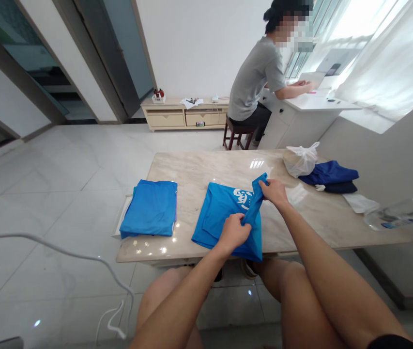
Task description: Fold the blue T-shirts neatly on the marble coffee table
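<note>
A bright blue T-shirt (213, 211) with white printed characters lies partly folded on the marble-topped table (191, 167), its near edge hanging over the front. My left hand (236, 233) is closed on the shirt's right side, near the table's front. Farther up the same side, my right hand (275, 190) pinches a strip of the cloth, lifted off the table between both hands. To the left, apart from my hands, a folded blue garment (150, 208) rests on a white box or tray (122, 217).
A white plastic bag (300, 160), dark blue cloth (333, 172) and a clear bottle (398, 215) lie on the table's right part. Beyond it, a person (257, 77) sits on a stool at a white desk. A white cable (64, 252) crosses at left.
</note>
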`<state>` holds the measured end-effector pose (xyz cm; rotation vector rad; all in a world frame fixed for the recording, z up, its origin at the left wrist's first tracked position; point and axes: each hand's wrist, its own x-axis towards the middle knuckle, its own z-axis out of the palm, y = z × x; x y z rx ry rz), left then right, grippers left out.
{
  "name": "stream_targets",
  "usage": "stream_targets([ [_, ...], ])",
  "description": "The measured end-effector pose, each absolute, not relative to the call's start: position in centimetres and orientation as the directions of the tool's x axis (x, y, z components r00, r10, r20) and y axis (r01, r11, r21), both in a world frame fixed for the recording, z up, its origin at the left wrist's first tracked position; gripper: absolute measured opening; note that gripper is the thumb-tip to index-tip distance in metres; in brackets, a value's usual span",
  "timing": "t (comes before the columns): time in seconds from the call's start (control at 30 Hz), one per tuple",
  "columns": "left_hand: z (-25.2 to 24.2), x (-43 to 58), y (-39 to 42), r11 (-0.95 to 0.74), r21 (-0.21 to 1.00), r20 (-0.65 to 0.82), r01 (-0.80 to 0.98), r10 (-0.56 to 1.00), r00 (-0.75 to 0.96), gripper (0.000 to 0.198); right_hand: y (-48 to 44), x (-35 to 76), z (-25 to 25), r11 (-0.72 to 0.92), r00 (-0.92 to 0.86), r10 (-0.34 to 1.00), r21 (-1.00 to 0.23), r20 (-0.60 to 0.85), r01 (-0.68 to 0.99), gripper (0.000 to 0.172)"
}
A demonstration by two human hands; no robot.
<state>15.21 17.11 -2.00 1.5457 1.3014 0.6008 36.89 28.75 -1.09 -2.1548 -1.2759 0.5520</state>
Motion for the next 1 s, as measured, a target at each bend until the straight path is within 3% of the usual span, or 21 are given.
stream_targets([
  [0.27,-2.5,12.4,17.9,0.075,0.823,-0.259,0.563,0.932,0.253,0.024,29.3,33.1,-2.4,-0.374,0.484,0.872,-0.747,-0.080,0.550,0.031],
  [0.4,-3.0,10.6,17.9,0.027,0.749,-0.275,0.662,0.922,0.274,0.032,29.2,31.6,-2.4,-0.381,0.482,0.869,-0.777,-0.114,0.502,0.029],
  [0.73,-6.4,7.2,18.7,0.083,0.729,-0.292,0.679,0.935,0.199,0.013,28.9,29.3,-3.8,-0.397,0.431,0.879,-0.817,-0.206,0.419,0.012],
  [1.0,-8.5,5.4,20.8,0.176,0.731,-0.296,0.660,0.952,0.075,0.024,31.1,27.1,-4.0,-0.387,0.494,0.858,-0.809,-0.141,0.442,0.025],
])
